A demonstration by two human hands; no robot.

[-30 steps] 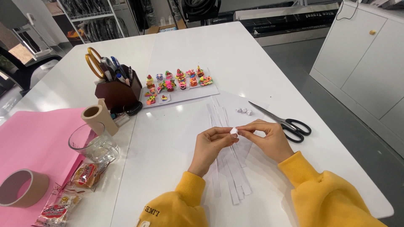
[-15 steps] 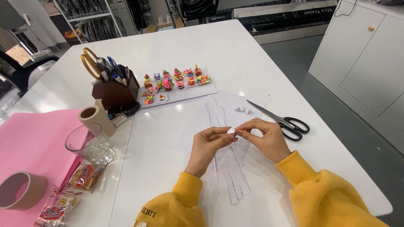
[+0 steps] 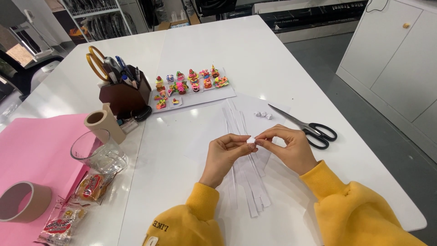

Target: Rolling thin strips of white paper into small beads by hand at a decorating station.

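Little has changed since a moment ago: both hands stay over the same spot on the white table (image 3: 291,54), fingertips still pinched together, only the view has shifted a touch. The left hand (image 3: 226,152) and the right hand (image 3: 287,146) meet at a small white paper piece (image 3: 251,139), each gripping it between thumb and fingers; it sits just above the near middle of the table, over a fan of long white paper strips (image 3: 248,182) lying flat and matte on a white sheet. The piece is so small and so covered by fingertips that its shape is hard to make out. Just beyond the hands, two tiny white folded bits (image 3: 263,115) lie beside black-handled scissors (image 3: 309,127) with steel blades, to the right. Farther off, a white card holds rows of small bright moulded figures (image 3: 191,84). To the left stand a dark wooden pen holder (image 3: 125,95), stuffed with pens and yellow-handled scissors, a beige tape roll (image 3: 101,122) and a clear glass cup (image 3: 93,150). A pink sheet (image 3: 36,150) spreads at the far left, with another tape roll (image 3: 22,200) and shiny snack packets (image 3: 77,200) partly cut off by the near edge. Yellow sleeves (image 3: 359,214) hide the wrists.
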